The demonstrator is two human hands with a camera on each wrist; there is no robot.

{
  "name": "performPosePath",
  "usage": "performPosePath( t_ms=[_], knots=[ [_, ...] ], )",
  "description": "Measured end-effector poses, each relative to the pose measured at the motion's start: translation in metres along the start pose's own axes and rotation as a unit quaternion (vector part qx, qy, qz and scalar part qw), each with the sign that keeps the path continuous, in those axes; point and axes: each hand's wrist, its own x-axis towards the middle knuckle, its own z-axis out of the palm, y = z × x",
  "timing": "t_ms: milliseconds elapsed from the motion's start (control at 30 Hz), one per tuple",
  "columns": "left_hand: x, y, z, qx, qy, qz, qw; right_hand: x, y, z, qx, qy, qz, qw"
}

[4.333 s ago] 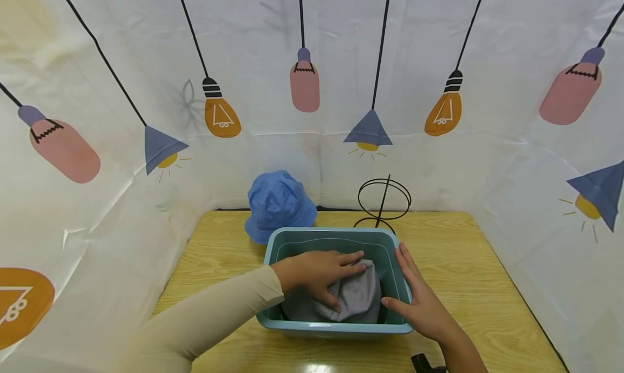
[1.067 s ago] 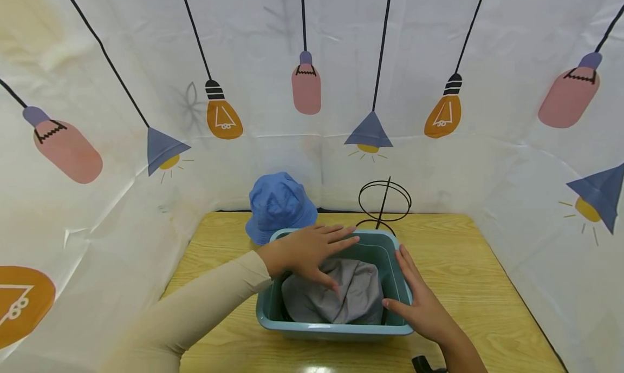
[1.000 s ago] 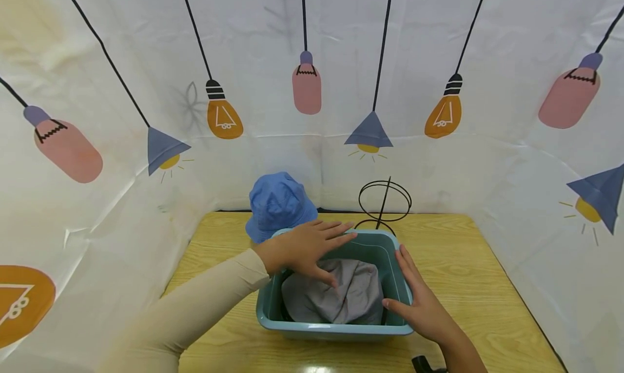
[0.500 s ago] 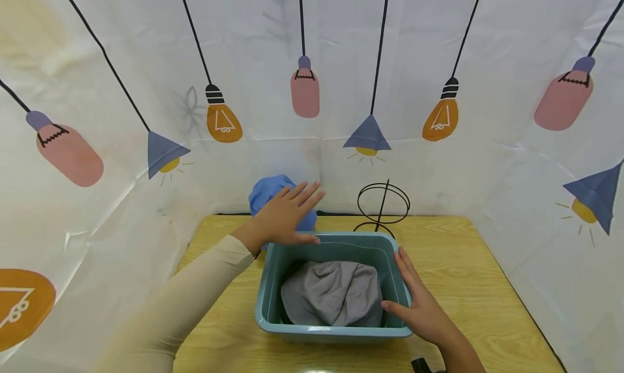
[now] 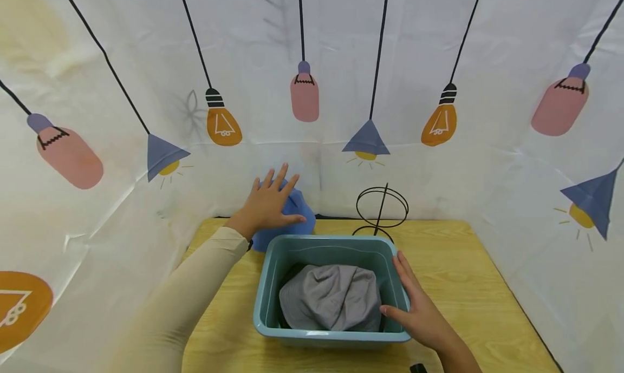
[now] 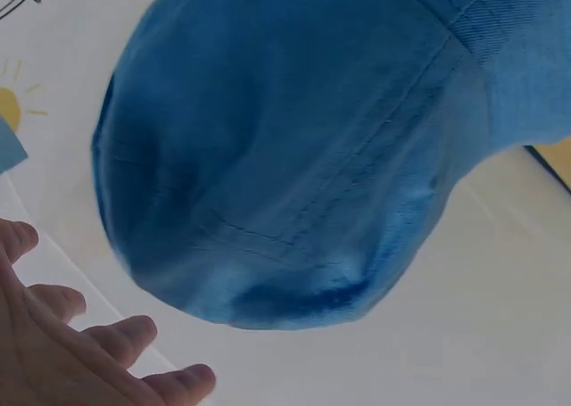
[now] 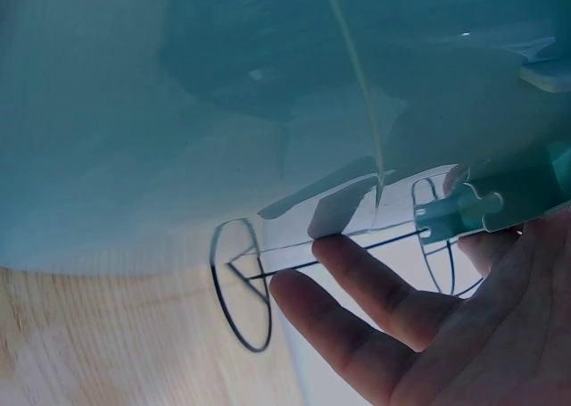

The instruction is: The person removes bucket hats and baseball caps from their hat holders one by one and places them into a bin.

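My left hand (image 5: 268, 205) has its fingers spread in front of the blue bucket hat (image 5: 298, 221) at the back of the table. In the left wrist view the hat's crown (image 6: 294, 156) fills the upper middle, with my fingertips (image 6: 125, 339) below it at the left. My right hand (image 5: 421, 313) holds the right rim of a teal plastic bin (image 5: 331, 336), thumb on the inner side and fingers along the outside. In the right wrist view, fingers (image 7: 357, 308) lie beside the bin's glossy wall (image 7: 205, 111). A crumpled grey hat (image 5: 336, 297) lies inside the bin.
A black wire stand (image 5: 382, 208) stands behind the bin at the back of the wooden table (image 5: 463, 275). White sheeting (image 5: 322, 178) printed with lamps encloses the table. A small black object (image 5: 417, 368) shows at the front edge, near my right wrist.
My left hand has lifted off the grey hat and moved back and left to the blue bucket hat. My right hand stays at the bin's rim.
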Motion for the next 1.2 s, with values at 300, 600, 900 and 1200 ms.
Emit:
performPosePath(
  t_ms=[300,600,900,1200],
  knots=[
    [0.002,-0.019,0.013,-0.058,-0.014,-0.074,0.9955,-0.001,-0.003,0.004,-0.001,0.000,-0.012,1.000],
    [0.005,-0.025,0.021,-0.087,-0.034,-0.094,0.9912,-0.002,0.000,0.002,-0.001,0.002,-0.014,1.000],
    [0.006,-0.026,0.023,-0.088,-0.031,-0.085,0.9920,-0.001,0.004,0.001,-0.001,0.008,-0.014,1.000],
    [0.009,-0.029,0.024,-0.065,-0.017,-0.058,0.9960,-0.001,0.004,0.001,0.000,0.004,-0.019,1.000]
  ],
)
